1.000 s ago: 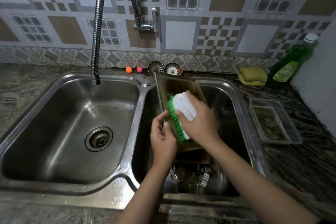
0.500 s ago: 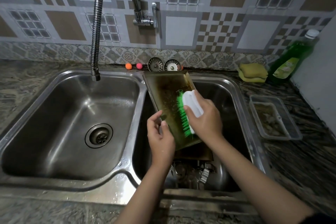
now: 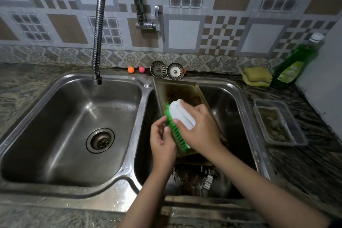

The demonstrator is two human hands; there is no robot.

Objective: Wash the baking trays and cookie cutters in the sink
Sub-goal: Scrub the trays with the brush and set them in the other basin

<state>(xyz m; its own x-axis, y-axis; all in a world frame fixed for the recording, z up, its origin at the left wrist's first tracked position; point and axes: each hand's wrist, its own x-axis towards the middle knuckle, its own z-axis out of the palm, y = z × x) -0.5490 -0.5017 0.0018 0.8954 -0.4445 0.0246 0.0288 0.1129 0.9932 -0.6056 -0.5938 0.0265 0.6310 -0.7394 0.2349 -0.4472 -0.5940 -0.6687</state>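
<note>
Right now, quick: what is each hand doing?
Left hand: grips the near left edge of the baking tray, propped in the right basin.
Right hand: holds the scrub brush, bristles against the tray.

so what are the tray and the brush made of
baking tray: looks like metal, thin folded rim, dull and brown-stained. brush: seems plastic, glossy white moulded back, bright green bristles, gripped by the right hand.
</note>
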